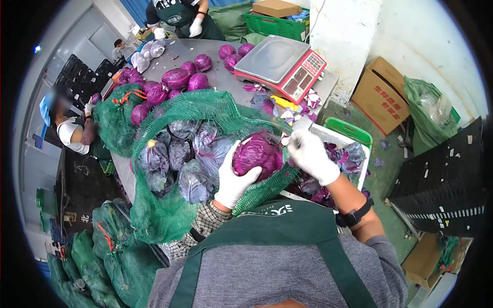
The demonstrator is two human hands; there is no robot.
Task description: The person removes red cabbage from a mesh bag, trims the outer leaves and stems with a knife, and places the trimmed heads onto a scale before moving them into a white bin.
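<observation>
The left hand (235, 177) is gripping a near-round cabbage (258, 155), fingers spread around it, over the net (154, 226); its pale stem end is facing the right hand (309, 154), which is curling, its hold unclear.

The fingertips of your right hand (312, 156) are blurred, so you cannot tell what, if anything, they pinch. Your left hand's (233, 179) farther fingers are hidden by the purple cabbage (258, 155), as is its underside. Left of those fingers, the green net (154, 218) partly covers some leafy heads (193, 182). Well beyond both hands' fingertips, the readout on the scale (277, 59) is too small to read, and the top edge cuts off a co-worker's head (177, 18).
</observation>
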